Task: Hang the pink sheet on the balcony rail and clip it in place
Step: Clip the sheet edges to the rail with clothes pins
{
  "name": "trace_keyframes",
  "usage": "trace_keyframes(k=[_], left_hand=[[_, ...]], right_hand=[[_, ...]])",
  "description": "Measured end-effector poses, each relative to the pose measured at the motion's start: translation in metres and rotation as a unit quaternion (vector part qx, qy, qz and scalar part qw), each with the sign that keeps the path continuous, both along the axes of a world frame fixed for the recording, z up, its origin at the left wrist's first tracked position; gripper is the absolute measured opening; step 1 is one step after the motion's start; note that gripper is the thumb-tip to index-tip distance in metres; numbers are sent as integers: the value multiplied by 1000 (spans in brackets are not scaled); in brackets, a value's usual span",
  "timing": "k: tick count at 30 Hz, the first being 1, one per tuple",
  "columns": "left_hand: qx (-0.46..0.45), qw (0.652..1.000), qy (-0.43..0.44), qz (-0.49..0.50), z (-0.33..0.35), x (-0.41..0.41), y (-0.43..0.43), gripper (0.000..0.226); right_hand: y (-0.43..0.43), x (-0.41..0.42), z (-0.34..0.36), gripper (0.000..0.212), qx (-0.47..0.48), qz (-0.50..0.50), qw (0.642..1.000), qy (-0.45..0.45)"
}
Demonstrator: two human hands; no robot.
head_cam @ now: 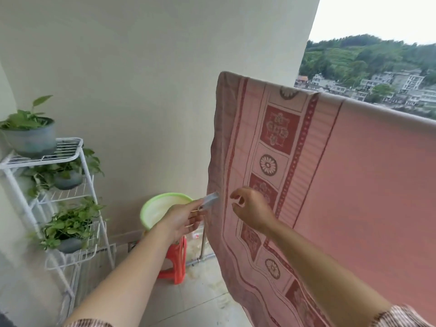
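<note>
Balcony with a cream wall (141, 90), hillside town (377, 86) beyond: the left hand (186, 219) pinches one pale clip (210, 200) just beside the left edge of the single pink sheet (354, 185), which hangs draped along the balcony's outer side. The right hand (251, 207), fingers loosely curled, holds nothing before the patterned border. Behind, one green basin (151, 208) sits on one red stool (179, 260); three potted plants (30, 135) fill one white rack (75, 149).
</note>
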State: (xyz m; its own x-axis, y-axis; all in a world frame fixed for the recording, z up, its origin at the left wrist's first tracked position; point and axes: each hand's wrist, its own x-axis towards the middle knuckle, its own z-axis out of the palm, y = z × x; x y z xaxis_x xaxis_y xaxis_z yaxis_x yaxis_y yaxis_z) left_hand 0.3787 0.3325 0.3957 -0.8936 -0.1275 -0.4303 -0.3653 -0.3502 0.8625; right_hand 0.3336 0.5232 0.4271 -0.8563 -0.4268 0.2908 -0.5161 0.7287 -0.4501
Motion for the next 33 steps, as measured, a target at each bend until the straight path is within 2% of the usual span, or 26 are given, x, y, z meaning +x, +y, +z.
trace_keyframes(k=[6, 11, 14, 17, 20, 23, 26, 29, 31, 33], left_hand=[[36, 996, 44, 63, -1, -149, -61, 16], [48, 993, 80, 69, -2, -257, -110, 24], [44, 994, 80, 63, -8, -312, -137, 25], [44, 995, 78, 45, -14, -364, -154, 25], [52, 995, 86, 3, -17, -415, -160, 31], [57, 992, 96, -57, -21, -464, -157, 41], [69, 986, 97, -120, -23, -505, -150, 38], [70, 977, 98, -177, -22, -538, -146, 33], [62, 970, 101, -214, -21, -559, -142, 33], [57, 961, 105, -251, -20, -573, -136, 37]], right_hand=[[-56, -152, 8, 23, 37, -9, 999, 16], [-117, -268, 31, 23, 110, -10, 993, 30], [-148, -323, 45, 31, 163, -7, 984, 73], [-163, -369, 57, 33, 277, -19, 945, 171], [-176, -403, 70, 27, 367, -22, 875, 315], [-188, -427, 83, 28, 437, -17, 821, 368], [-199, -443, 102, 28, 538, -37, 777, 326], [-209, -457, 116, 30, 632, -58, 747, 198], [-215, -463, 123, 27, 642, -63, 747, 162], [-219, -467, 126, 26, 626, -62, 762, 157]])
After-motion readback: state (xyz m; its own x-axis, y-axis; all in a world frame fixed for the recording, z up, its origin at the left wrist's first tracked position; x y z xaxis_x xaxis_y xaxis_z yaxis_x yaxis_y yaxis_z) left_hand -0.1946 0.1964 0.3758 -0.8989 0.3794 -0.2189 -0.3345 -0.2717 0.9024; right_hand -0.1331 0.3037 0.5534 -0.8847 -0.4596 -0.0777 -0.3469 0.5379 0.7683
